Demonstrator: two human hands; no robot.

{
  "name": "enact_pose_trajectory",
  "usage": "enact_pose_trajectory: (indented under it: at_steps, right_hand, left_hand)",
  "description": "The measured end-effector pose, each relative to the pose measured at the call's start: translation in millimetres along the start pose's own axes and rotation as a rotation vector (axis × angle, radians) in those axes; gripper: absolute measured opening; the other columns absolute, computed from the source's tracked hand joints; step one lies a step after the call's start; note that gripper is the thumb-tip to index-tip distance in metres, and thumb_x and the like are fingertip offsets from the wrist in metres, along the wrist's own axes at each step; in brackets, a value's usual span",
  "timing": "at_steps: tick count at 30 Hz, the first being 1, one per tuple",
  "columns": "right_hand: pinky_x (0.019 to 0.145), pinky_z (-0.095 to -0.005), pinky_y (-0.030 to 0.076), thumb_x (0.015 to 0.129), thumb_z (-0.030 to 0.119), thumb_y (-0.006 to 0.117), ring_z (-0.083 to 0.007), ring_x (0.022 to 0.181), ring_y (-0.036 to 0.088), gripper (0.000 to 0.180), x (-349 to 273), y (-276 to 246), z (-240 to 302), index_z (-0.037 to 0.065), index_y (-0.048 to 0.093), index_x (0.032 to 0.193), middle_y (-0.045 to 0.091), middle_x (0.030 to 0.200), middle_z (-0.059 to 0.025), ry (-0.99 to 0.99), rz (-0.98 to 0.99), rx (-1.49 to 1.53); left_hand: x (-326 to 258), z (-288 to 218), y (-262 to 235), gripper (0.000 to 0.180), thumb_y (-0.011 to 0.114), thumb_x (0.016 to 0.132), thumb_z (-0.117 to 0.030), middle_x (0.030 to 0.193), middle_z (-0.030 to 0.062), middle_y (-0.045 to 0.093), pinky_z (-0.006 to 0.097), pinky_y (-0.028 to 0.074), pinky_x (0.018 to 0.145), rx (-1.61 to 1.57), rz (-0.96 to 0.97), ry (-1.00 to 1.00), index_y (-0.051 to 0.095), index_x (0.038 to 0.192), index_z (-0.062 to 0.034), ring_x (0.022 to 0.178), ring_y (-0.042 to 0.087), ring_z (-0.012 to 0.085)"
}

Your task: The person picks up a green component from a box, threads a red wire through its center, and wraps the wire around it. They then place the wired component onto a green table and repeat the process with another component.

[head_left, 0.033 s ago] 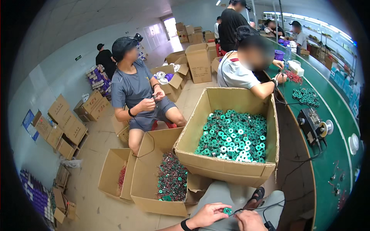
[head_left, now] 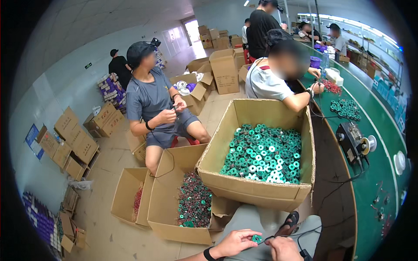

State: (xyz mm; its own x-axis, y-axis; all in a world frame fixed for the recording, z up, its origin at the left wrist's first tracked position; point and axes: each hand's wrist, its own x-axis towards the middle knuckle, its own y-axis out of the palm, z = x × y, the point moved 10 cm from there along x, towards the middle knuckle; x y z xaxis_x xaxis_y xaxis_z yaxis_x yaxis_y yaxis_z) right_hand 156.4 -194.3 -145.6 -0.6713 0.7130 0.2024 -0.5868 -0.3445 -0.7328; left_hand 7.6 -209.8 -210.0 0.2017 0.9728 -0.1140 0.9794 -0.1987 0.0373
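My left hand (head_left: 238, 243) comes in from the bottom, a black band on its wrist. Between its thumb and fingers it pinches a small green ring-shaped part (head_left: 257, 239) over my lap. Just to the right, my right hand (head_left: 284, 249) is closed on a slim dark tool (head_left: 269, 238), whose tip points at the ring; its kind I cannot make out. Near that hand a black cable (head_left: 307, 235) runs across my leg. Beyond my knees stands a large cardboard box (head_left: 257, 187) holding a heap of similar green rings (head_left: 261, 152).
Left of it, a lower carton (head_left: 174, 230) holds green parts with red wires, beside a smaller carton (head_left: 124, 209). A green-topped bench (head_left: 370, 174) on the right bears a black wire-spool device (head_left: 350, 141). Two co-workers sit close: one in grey (head_left: 150, 95), one in white (head_left: 265, 82).
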Motion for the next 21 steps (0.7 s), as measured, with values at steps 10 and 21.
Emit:
enact_pose_trajectory:
  at_steps: [10,21]
  right_hand:
    - [0.069,-0.0489,0.052,0.079,0.0,0.056,-0.041,0.073,0.065,0.015,4.3,1.8,16.3,0.006,0.064,0.09,0.061,0.072,-0.0194,-0.046,0.117,0.008]
    - [0.07,-0.0414,0.054,0.072,0.007,0.064,-0.0308,0.071,0.069,0.027,-6.1,10.5,-36.9,0.013,0.07,0.097,0.068,0.072,-0.0089,0.009,0.107,-0.08]
  left_hand:
    - [2.3,-3.9,8.8,0.037,0.074,0.094,-0.006,0.105,0.0047,0.066,0.025,0.055,0.082,0.029,0.017,-0.008,0.069,0.13,-0.0033,0.092,0.064,0.0078]
    - [12.5,-22.9,13.3,0.035,0.075,0.094,-0.01,0.108,0.007,0.069,0.029,0.056,0.084,0.297,0.063,0.007,0.07,0.128,-0.0051,0.089,0.068,0.0171]
